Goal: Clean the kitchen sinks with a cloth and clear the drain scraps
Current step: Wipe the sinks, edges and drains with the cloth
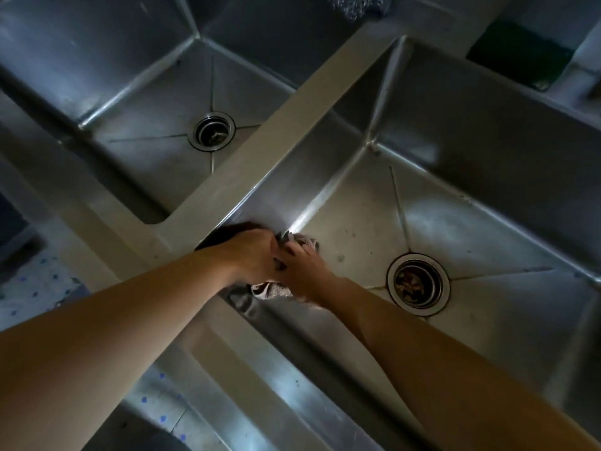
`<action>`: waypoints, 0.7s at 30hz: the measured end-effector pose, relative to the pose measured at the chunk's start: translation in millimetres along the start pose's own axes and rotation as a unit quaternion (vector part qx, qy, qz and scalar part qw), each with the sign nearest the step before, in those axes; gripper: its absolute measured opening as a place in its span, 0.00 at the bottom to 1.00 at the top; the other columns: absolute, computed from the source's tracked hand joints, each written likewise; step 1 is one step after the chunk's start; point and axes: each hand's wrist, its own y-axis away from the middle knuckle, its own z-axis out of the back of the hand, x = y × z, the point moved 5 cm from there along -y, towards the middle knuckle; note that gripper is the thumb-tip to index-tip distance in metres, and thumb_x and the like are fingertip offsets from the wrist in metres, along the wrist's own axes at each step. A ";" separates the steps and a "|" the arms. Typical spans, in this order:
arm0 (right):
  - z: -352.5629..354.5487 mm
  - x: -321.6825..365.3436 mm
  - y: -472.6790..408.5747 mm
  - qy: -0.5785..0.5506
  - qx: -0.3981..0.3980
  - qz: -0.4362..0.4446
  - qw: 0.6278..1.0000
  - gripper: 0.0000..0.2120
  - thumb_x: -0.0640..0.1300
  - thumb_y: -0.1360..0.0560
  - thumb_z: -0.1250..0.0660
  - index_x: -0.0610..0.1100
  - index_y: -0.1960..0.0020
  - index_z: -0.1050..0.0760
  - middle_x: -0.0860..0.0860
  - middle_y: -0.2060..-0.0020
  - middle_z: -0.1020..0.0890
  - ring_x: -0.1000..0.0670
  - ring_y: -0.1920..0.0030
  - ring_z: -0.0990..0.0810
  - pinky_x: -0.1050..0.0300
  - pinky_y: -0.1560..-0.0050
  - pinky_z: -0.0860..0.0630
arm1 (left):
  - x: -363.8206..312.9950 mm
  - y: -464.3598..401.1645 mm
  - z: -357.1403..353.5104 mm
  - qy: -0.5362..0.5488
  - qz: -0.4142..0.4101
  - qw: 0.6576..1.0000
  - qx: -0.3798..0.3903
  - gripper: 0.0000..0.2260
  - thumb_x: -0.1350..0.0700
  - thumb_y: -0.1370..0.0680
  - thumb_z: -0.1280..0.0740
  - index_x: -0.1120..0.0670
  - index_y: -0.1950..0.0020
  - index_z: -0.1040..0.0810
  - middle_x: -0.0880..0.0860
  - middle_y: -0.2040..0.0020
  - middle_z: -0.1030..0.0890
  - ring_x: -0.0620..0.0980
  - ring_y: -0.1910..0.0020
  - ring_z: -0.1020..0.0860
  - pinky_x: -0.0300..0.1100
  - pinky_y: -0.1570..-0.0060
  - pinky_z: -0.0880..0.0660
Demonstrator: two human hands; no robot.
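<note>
Two steel sink basins lie below me, the left sink (156,92) and the right sink (471,196), split by a flat steel divider (292,109). Both my hands are low in the near left corner of the right sink. My left hand (252,255) and my right hand (304,271) are bunched together, gripping a grey-brown cloth (270,289) between them; only small folds of it show. The right drain (418,283) holds brownish scraps. The left drain (213,131) looks dark, its contents unclear.
A dark green pad (520,53) lies on the ledge behind the right sink. A metal scourer (357,6) sits at the top edge. A speckled floor mat (35,288) shows at the left, below the counter rim.
</note>
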 end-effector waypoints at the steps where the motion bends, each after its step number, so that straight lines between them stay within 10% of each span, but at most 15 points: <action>1: -0.2 -1.6 0.1 0.004 -0.020 0.000 1.000 0.24 0.41 0.23 0.37 0.53 0.29 0.33 0.48 0.26 0.40 0.41 0.27 0.45 0.43 0.28 0.46 | -0.2 0.1 -0.2 0.027 0.004 1.000 0.003 0.14 0.62 0.25 0.33 0.63 0.40 0.24 0.61 0.44 0.21 0.58 0.43 0.23 0.49 0.41 0.27; 21: -3.8 -118.4 136.3 0.006 0.069 -0.245 0.967 0.13 0.48 0.22 0.37 0.51 0.39 0.25 0.49 0.35 0.34 0.43 0.31 0.42 0.49 0.39 0.30 | -66.4 1.2 -17.9 -0.027 0.015 0.999 0.017 0.13 0.63 0.24 0.37 0.58 0.39 0.23 0.55 0.42 0.21 0.54 0.45 0.23 0.41 0.48 0.26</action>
